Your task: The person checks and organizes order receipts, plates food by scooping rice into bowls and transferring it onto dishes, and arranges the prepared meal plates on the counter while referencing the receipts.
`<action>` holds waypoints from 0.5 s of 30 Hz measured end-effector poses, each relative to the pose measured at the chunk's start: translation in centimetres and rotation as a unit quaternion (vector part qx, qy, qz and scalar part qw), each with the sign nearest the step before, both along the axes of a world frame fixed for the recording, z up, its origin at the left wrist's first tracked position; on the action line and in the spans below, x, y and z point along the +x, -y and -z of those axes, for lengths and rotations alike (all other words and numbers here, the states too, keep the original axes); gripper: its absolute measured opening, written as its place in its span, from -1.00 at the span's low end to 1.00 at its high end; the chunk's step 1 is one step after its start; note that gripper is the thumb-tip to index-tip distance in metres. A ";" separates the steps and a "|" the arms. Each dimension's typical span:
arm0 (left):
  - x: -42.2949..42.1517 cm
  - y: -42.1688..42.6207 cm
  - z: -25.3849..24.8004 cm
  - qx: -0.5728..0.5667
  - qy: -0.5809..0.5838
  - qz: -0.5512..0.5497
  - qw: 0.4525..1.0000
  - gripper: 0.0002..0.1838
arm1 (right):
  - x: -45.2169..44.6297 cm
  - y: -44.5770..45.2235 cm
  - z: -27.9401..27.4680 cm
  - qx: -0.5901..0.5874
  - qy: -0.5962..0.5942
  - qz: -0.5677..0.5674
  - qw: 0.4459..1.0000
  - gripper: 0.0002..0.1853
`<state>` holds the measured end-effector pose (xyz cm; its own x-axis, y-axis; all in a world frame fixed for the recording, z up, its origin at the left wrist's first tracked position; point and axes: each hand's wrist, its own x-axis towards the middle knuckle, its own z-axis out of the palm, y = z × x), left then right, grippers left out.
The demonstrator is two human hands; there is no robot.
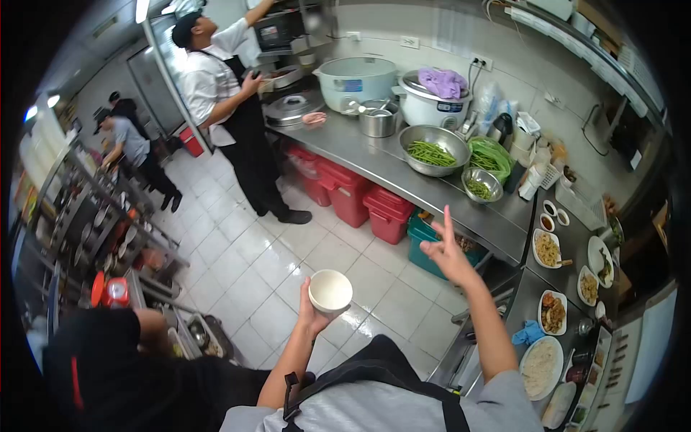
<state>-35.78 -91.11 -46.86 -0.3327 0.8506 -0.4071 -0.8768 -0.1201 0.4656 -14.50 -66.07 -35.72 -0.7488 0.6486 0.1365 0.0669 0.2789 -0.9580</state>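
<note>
A small white bowl [331, 290] rests in my left hand [308, 314], with the thumb along its side and the fingers beneath. Nothing shows inside the bowl. My right hand [450, 253] is raised in front of the steel counter [345, 144], holding nothing, with its index finger stretched out and the thumb apart. Beyond that hand, on the counter, are a small steel bowl of chopped greens [481, 186], a large steel bowl of green beans [433, 151] and a green plastic bag [492, 160].
Filled dishes [553, 314] stand on the right-hand counter. Red bins [389, 214] and a teal bin [426, 248] sit below the steel counter. A person in a black apron [241, 129] stands ahead; a dark-clothed person [93, 360] is close at my left. Tiled floor [252, 288] lies between.
</note>
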 end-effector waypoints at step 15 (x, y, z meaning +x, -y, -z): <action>-17.7 -31.7 -3.2 0.015 -0.064 0.031 0.997 -0.25 | -27.7 -57.0 -7.4 0.421 0.111 0.389 0.812 0.01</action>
<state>-53.48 -59.39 -43.63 -0.3263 0.8825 -0.3387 -0.8168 -0.0830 0.5709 -42.22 -9.10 -28.32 -0.2245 0.6838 0.6943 0.6818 0.6193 -0.3895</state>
